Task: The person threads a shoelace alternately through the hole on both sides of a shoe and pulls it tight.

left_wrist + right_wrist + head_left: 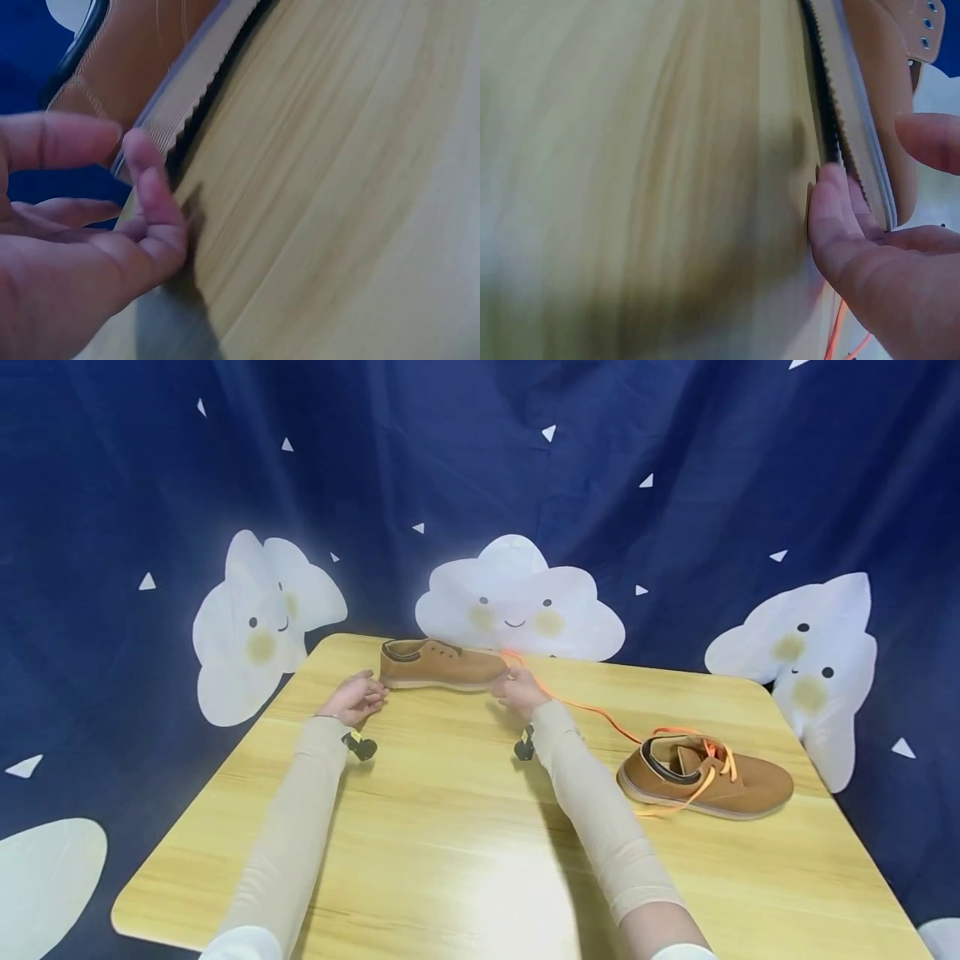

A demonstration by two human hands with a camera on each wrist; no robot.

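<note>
A brown shoe (442, 667) stands on the table's far part, heel left and toe right, its eyelets bare. My left hand (358, 697) is at its heel; in the left wrist view the loosely bent fingers of the hand (82, 225) meet the heel end of the pale ridged sole (176, 97). At the toe, my right hand (521, 691) grips the shoe. The right wrist view has fingertips (832, 187) under the toe's sole and the thumb on the upper's side. An orange lace (592, 708) runs from behind the toe towards a second brown shoe (738, 789).
The second shoe stands at the right of the wooden table (435, 827), toe right, with orange laces (705, 783) through it and trailing beside it. Behind the table hangs a dark blue curtain (480, 468) with white clouds and triangles.
</note>
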